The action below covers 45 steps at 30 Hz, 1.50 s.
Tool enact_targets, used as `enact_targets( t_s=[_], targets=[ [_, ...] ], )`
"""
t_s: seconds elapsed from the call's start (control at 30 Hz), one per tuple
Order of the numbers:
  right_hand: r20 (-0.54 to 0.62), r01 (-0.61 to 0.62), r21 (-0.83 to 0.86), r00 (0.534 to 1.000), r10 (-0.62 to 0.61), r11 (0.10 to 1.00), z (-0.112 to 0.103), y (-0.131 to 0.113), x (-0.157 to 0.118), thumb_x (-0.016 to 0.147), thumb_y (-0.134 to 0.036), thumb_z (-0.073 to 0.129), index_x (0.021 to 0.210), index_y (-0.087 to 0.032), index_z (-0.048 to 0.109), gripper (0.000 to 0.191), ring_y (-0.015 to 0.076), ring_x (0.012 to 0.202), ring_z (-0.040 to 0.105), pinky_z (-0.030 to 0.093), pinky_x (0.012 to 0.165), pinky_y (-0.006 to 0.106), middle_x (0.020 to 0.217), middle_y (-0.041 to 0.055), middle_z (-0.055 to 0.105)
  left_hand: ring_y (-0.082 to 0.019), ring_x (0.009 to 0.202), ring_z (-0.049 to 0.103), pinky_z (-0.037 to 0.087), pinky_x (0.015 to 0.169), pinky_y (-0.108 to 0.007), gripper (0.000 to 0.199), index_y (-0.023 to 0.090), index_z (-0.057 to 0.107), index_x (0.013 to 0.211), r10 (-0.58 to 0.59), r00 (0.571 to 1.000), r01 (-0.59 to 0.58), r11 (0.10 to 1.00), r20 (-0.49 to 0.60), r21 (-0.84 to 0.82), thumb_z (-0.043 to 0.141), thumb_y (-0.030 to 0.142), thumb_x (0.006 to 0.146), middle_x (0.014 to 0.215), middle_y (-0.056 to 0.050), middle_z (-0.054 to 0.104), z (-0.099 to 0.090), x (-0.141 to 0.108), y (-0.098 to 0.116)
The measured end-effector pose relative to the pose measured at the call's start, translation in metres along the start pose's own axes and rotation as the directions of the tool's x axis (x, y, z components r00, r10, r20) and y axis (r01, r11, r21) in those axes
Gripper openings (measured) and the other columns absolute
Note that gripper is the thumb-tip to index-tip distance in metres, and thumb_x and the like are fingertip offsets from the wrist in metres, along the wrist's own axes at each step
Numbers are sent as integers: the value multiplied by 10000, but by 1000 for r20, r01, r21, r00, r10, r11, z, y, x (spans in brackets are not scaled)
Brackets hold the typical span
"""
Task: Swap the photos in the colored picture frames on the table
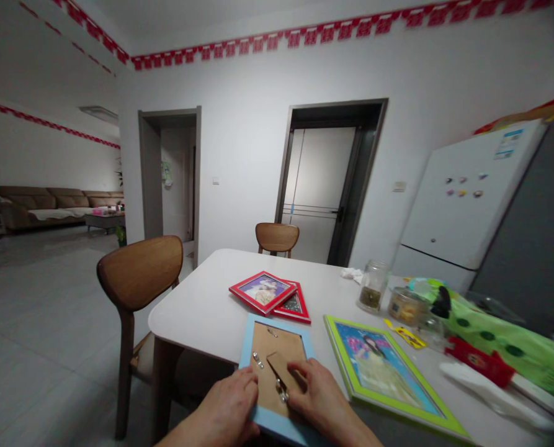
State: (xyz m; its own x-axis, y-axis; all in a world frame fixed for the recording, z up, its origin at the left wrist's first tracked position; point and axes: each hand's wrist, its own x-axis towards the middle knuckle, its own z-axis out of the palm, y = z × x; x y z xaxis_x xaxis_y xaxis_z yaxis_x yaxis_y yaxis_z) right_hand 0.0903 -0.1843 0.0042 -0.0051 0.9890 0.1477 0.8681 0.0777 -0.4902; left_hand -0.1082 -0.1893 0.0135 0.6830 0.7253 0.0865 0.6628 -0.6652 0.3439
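Observation:
A light-blue picture frame [245, 351] lies back side up at the near table edge. Its brown backing board [263, 388] carries small metal fittings [258, 360] and a narrow brown stand leg [281, 371]. My left hand [227, 400] is closed around the frame's left edge. Over the right half of the board, my right hand [321, 397] has its thumb and forefinger bent at the stand leg, close to a metal fitting. To the right lies a green picture frame [339, 354], picture up. Beyond the blue one, a red picture frame [262, 310] overlaps a second red frame [302, 304].
On the table's right side stand a glass jar [373, 287] and a tub [404, 305], near a green plastic bag [504, 341] and a red packet [479, 361]. Wooden chairs are at the left [141, 270] and far side [277, 236]. A fridge [458, 205] stands behind.

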Motion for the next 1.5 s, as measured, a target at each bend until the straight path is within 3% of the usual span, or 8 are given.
enact_targets(
  t_s=[0.1, 0.23, 0.5, 0.73, 0.93, 1.13, 1.3, 1.5],
  targets=[
    [-44, 3, 13, 999, -3, 1000, 1, -3, 3, 568, -224, 476, 922, -152, 619, 388, 192, 846, 547, 392, 751, 241, 898, 87, 616, -191, 1093, 400, 314, 934, -273, 341, 199, 478, 975, 54, 998, -54, 999, -31, -1, 603, 203, 657, 1163, -36, 474, -10, 0, -6],
    [-63, 13, 33, 998, -11, 999, 2, 2, 16, 589, -233, 464, 854, -153, 638, 328, 195, 809, 564, 399, 697, 241, 858, 82, 642, -183, 1048, 431, 342, 893, -248, 291, 195, 483, 908, 129, 991, -130, 991, -19, -26, 626, 194, 654, 1109, -30, 494, -18, 19, -19],
    [-72, -29, -65, 997, 24, 997, -14, 32, 34, 629, -286, 482, 818, -173, 652, 277, 194, 770, 584, 392, 654, 232, 816, 70, 665, -199, 1002, 461, 371, 855, -266, 299, 195, 475, 856, 156, 986, -158, 987, -57, -31, 666, 229, 628, 1061, -31, 509, 3, 63, -17],
    [27, 37, -164, 999, -33, 986, -27, 24, 32, 604, -265, 484, 753, -170, 656, 246, 172, 682, 574, 371, 566, 214, 758, 68, 664, -206, 1062, 429, 349, 892, -293, 363, 210, 466, 902, 75, 993, -82, 994, -94, -75, 680, 285, 618, 1208, -35, 422, 26, 52, -17],
    [9, 53, -232, 999, -52, 971, -25, 18, 30, 606, -271, 490, 731, -165, 657, 234, 180, 713, 561, 372, 601, 224, 783, 99, 644, -205, 1099, 407, 332, 913, -282, 529, 206, 424, 1046, 38, 989, -56, 991, -141, -121, 692, 256, 592, 1282, -65, 358, 37, 46, -17],
    [18, 60, -208, 998, -57, 976, -19, 24, 30, 622, -303, 504, 716, -183, 649, 210, 164, 677, 551, 363, 583, 219, 764, 82, 637, -195, 1117, 385, 302, 937, -280, 553, 222, 407, 1088, 6, 989, -29, 987, -150, -155, 679, 266, 608, 1276, -42, 368, 38, 43, -17],
    [24, 83, -145, 996, -80, 986, -13, 26, 27, 627, -337, 497, 819, -188, 641, 283, 173, 735, 556, 377, 639, 228, 833, 75, 622, -205, 1088, 387, 322, 910, -297, 379, 215, 495, 919, 41, 991, -56, 991, -124, -118, 694, 284, 603, 1221, -28, 410, 33, 45, -18],
    [-4, 59, -171, 998, -61, 984, -17, 23, 23, 617, -325, 500, 806, -174, 651, 285, 182, 721, 557, 364, 608, 232, 813, 93, 627, -196, 990, 434, 370, 833, -276, 521, 201, 453, 984, -28, 987, 6, 990, -159, -138, 725, 325, 557, 1088, -34, 483, 34, 46, -11]
  ],
)
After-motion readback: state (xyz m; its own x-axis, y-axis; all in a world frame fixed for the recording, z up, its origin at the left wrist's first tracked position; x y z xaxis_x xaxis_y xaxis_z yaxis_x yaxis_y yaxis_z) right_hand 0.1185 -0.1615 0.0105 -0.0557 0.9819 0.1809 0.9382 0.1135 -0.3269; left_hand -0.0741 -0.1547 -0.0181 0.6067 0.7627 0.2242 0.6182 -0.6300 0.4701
